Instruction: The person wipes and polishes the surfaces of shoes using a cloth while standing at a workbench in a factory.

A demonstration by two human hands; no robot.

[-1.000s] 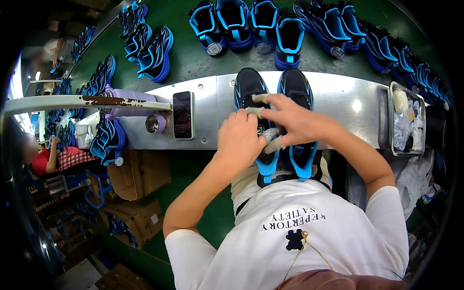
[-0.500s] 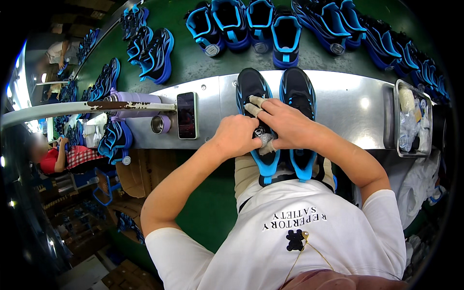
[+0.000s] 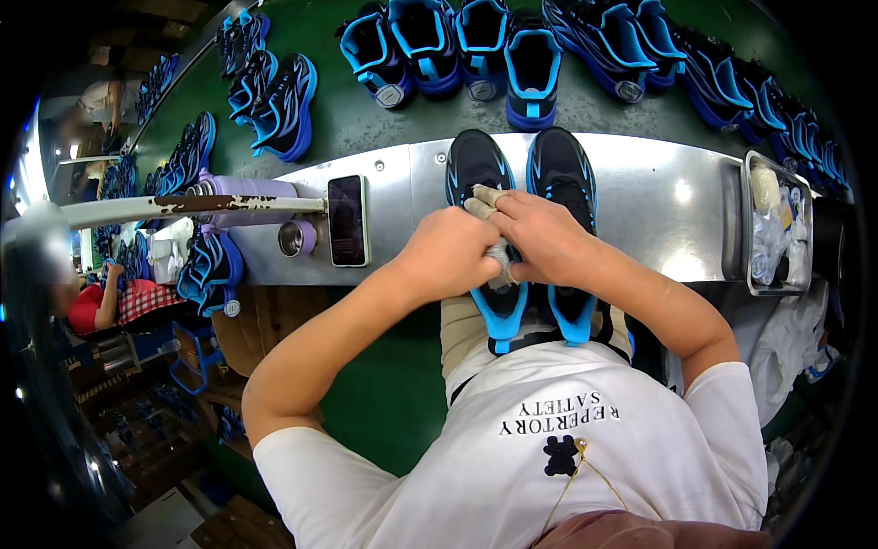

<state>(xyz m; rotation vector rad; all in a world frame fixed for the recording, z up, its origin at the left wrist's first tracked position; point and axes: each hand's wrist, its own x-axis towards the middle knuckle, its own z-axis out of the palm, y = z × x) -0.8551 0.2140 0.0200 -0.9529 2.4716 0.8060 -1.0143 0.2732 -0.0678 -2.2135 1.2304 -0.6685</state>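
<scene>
Two black sneakers with bright blue linings stand side by side before me, toes pointing away: a left-hand sneaker [image 3: 476, 157] and a right-hand sneaker [image 3: 561, 163]. Both my hands meet over the lacing area of the left-hand one. My left hand [image 3: 450, 249] is closed, its fingers curled in and its thumb pointing to the right. From the other side my right hand [image 3: 547, 236] bends over it, with pale tape on some fingertips, and its fingers are pinched together. Whatever lies between the fingers is hidden. The right-hand sneaker is untouched by the fingers.
A steel ledge [image 3: 658, 197] bears a phone [image 3: 347, 220], a purple cup-shaped lid [image 3: 297, 238], a purple bottle [image 3: 247, 189] and a metal tray [image 3: 755, 274] of small packets. Sneakers line the green belt [image 3: 384, 128] beyond. A chipped white bar [image 3: 137, 210] juts in from the left.
My left hand has curled in further and drawn closer to my right hand over the left-hand sneaker. My left elbow has swung slightly outward. The sneakers under my hands have barely moved.
</scene>
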